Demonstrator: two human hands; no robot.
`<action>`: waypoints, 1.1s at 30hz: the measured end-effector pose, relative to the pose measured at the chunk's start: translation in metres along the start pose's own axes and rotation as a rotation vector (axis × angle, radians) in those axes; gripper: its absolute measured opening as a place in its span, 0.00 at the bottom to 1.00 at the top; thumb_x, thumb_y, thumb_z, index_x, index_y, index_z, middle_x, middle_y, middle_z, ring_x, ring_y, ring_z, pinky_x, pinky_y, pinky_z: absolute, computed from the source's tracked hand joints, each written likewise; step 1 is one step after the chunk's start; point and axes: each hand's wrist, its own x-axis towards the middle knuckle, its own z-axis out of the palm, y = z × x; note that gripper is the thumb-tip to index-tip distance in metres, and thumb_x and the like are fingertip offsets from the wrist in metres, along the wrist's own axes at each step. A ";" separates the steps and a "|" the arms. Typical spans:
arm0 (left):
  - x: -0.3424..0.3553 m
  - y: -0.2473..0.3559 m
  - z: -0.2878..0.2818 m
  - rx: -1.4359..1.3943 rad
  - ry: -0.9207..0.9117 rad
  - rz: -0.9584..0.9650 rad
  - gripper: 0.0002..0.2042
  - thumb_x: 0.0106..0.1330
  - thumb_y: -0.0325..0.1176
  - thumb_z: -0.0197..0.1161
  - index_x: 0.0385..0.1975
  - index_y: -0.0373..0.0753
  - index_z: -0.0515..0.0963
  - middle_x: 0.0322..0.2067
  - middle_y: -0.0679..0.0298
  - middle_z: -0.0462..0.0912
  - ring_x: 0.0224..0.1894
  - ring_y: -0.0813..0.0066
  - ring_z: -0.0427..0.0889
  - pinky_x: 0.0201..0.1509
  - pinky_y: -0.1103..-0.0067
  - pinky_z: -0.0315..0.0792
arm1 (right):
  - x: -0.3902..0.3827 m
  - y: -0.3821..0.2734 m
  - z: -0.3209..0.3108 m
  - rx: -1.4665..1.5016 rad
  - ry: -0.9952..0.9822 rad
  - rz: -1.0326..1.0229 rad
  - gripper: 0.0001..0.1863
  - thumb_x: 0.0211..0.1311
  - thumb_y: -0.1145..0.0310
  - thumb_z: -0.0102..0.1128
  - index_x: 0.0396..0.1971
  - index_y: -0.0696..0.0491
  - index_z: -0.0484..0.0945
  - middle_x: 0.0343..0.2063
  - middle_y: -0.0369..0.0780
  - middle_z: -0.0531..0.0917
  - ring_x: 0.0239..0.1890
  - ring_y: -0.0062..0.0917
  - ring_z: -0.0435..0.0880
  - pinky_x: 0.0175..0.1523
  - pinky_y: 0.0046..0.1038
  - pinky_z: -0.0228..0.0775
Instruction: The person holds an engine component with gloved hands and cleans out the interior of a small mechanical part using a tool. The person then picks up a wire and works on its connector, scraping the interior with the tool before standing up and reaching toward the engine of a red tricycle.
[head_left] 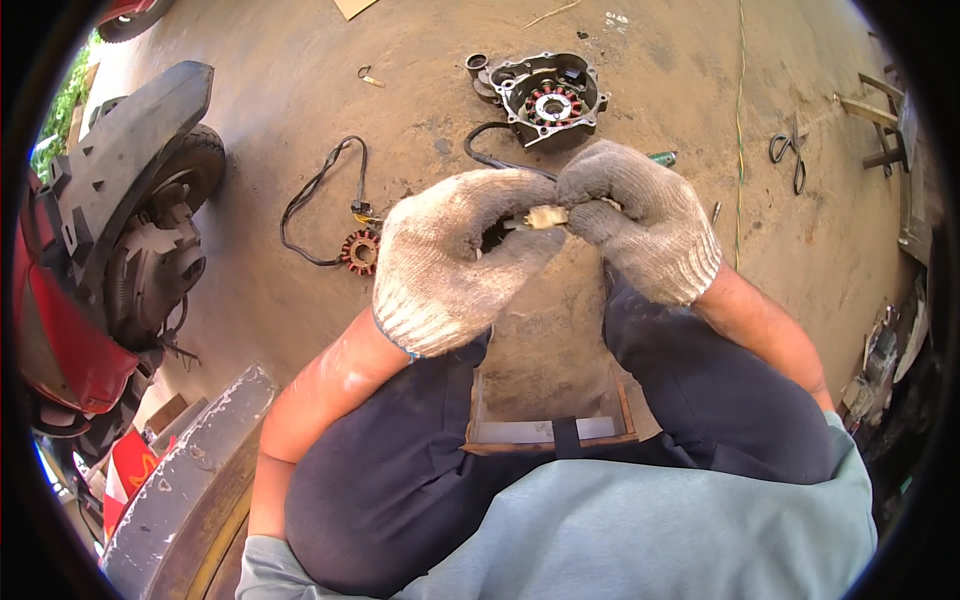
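Note:
Both my hands wear dirty white knit gloves and meet in front of me, above my knees. Between them is a small cream-coloured wiring connector [546, 216]. My left hand [440, 255] pinches its left side, and the fingertips of my right hand [645, 225] close on its right end. Whether the right fingers also hold a thin tool or pin is hidden. A black cable [490, 158] runs from an engine cover [517, 98] toward my hands, its end hidden behind the gloves. Inside that cover sits a stator [553, 104] with red-brown coils.
A second stator [359, 252] with a black cable [290, 210] lies left of my hands. A green handle [663, 158] shows behind my right glove. Scissors [797, 160] lie on the right. A red and black motorbike [120, 230] stands at left, a wooden stool [880, 120] at right.

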 end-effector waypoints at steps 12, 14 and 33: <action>0.002 -0.008 0.008 0.125 0.084 0.310 0.17 0.53 0.30 0.82 0.43 0.40 0.87 0.37 0.58 0.90 0.36 0.62 0.90 0.40 0.74 0.83 | -0.012 0.027 0.014 0.144 -0.061 0.020 0.15 0.65 0.83 0.62 0.51 0.57 0.84 0.40 0.39 0.84 0.42 0.25 0.84 0.48 0.29 0.79; 0.001 -0.010 0.007 0.137 0.072 0.293 0.17 0.54 0.30 0.82 0.43 0.40 0.87 0.37 0.58 0.90 0.36 0.64 0.91 0.41 0.74 0.83 | -0.012 0.027 0.016 0.165 -0.036 0.051 0.15 0.64 0.83 0.62 0.50 0.57 0.84 0.40 0.40 0.84 0.41 0.26 0.85 0.47 0.29 0.79; -0.001 -0.024 0.010 0.070 0.038 0.167 0.18 0.57 0.32 0.82 0.47 0.37 0.88 0.39 0.58 0.90 0.35 0.73 0.89 0.42 0.76 0.81 | -0.009 0.029 0.022 0.047 -0.052 0.089 0.14 0.64 0.78 0.65 0.50 0.58 0.84 0.39 0.44 0.85 0.41 0.31 0.87 0.48 0.32 0.79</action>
